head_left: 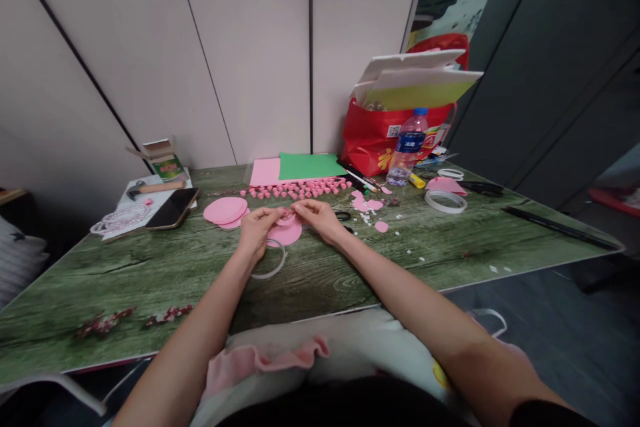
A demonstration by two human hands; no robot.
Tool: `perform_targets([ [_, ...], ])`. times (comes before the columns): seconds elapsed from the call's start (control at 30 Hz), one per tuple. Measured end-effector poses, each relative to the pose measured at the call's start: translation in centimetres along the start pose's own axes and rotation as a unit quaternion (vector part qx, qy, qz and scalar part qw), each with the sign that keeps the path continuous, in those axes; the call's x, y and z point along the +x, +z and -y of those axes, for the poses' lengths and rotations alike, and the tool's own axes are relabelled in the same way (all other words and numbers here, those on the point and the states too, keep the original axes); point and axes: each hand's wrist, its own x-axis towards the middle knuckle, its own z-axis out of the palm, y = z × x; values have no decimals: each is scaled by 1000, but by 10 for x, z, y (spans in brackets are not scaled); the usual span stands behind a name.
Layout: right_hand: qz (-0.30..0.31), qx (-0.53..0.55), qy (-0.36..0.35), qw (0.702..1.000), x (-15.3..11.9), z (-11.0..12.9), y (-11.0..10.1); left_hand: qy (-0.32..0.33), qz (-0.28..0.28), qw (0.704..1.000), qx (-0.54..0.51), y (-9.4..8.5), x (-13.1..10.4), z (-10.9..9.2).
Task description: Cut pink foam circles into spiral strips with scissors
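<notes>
My left hand (260, 228) and my right hand (318, 216) meet over the table, both closed in a pinch. Between their fingertips is a small pink paper piece (287, 219), largely covered by the fingers. Just beneath it lies a pink paper circle (285, 235). A roll of clear tape (273, 272) rests against the lower side of my left hand. Left of that hand is a stack of pink paper circles (225, 211). Black-handled scissors (343, 216) show partly behind my right hand.
Rows of small pink rolled pieces (300, 188) lie behind my hands, before green paper (313, 166). Right stand a water bottle (407, 150) and red bag (367, 137); a tape roll (446, 202) lies nearer. Left are a phone (173, 207) and hammer (157, 188).
</notes>
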Motion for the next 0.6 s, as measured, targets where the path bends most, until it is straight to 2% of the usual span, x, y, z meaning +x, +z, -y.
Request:
perform_targets([
  [0.1,57,6,42,997,-2,-4,1,6,-24,999,-23,0,1,-1],
  [0.17,69,11,59,996,-3,-5,1,16,-22,999,-21,0,1,-1],
  [0.6,13,61,70,996,1,-4,1,45,-17,998,36,-1,1,1],
])
